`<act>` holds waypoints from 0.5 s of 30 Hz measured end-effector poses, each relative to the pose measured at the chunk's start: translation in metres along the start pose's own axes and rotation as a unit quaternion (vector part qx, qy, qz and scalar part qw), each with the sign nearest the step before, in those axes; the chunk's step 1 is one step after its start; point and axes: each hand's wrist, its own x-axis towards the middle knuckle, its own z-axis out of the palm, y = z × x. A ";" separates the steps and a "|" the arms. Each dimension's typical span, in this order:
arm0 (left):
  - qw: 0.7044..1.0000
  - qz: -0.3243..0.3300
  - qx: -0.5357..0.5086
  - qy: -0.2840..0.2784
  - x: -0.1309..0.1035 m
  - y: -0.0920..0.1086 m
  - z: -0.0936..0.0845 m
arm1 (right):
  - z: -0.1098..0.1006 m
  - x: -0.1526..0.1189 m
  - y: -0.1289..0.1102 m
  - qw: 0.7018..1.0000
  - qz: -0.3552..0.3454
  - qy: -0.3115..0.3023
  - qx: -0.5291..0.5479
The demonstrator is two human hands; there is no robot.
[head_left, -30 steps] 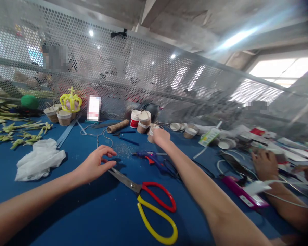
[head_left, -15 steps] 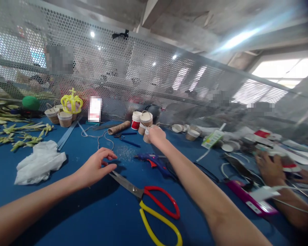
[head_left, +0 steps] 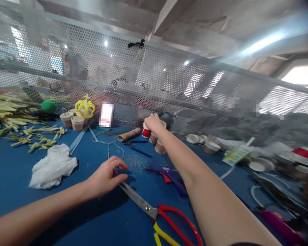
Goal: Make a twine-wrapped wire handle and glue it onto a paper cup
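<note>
My left hand (head_left: 108, 176) hovers over the blue table with thumb and fingers apart, holding nothing. Just under its thumb are the blade tips of large scissors (head_left: 138, 200), which have one red and one yellow handle loop. At the back, my right hand (head_left: 154, 122) has its curled fingers at the top of a white-and-red tub (head_left: 145, 132); part of the grip is hidden. Small twine-wrapped cups (head_left: 160, 147) stand below and behind that wrist. A blue glue gun (head_left: 169, 176) lies between my arms, partly covered by the right forearm.
Pliers (head_left: 137, 148), a twine roll (head_left: 129, 135) and loose cord lie mid-table. Leftward are a crumpled white cloth (head_left: 52, 165), pale green braided leaves (head_left: 43, 138), cups (head_left: 77, 123) and a yellow crown (head_left: 85, 108). A perforated metal screen (head_left: 123, 78) rises behind; cups and cables crowd the right.
My right hand has moved from a small twine-wrapped cup to the white-and-red tub behind it. My left hand stays by the scissor tips. The view has turned left, and the co-worker's hands are mostly out of sight.
</note>
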 end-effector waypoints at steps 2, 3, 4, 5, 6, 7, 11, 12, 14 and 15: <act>1.000 0.000 0.006 -0.002 0.001 0.001 0.000 | 0.004 0.006 -0.002 1.000 0.006 -0.010 -0.008; 1.000 -0.001 0.008 -0.001 0.001 0.002 0.000 | 0.005 0.009 -0.002 1.000 0.011 -0.014 -0.012; 1.000 -0.001 0.009 -0.001 0.001 0.003 -0.001 | 0.006 0.010 -0.003 1.000 0.016 -0.018 -0.014; 1.000 0.000 0.009 -0.002 0.001 0.003 -0.001 | 0.006 0.011 -0.004 0.999 0.020 -0.022 -0.017; 1.000 0.000 0.010 -0.002 0.002 0.003 -0.001 | 0.006 0.012 -0.004 0.999 0.024 -0.026 -0.018; 1.000 0.001 0.011 -0.003 0.002 0.003 -0.001 | 0.005 0.013 -0.004 0.999 0.028 -0.031 -0.019; 1.000 0.001 0.012 -0.003 0.002 0.002 -0.001 | 0.002 0.014 -0.004 0.998 0.038 -0.046 -0.017; 1.000 0.000 0.011 -0.002 0.002 0.002 -0.001 | 0.002 0.014 -0.003 0.998 0.041 -0.047 -0.015; 1.000 -0.003 0.009 -0.004 0.002 0.002 -0.001 | 0.001 0.015 -0.002 0.998 0.046 -0.048 -0.010; 1.000 -0.003 0.008 -0.004 0.002 0.003 -0.001 | 0.001 0.015 -0.002 0.998 0.048 -0.048 -0.008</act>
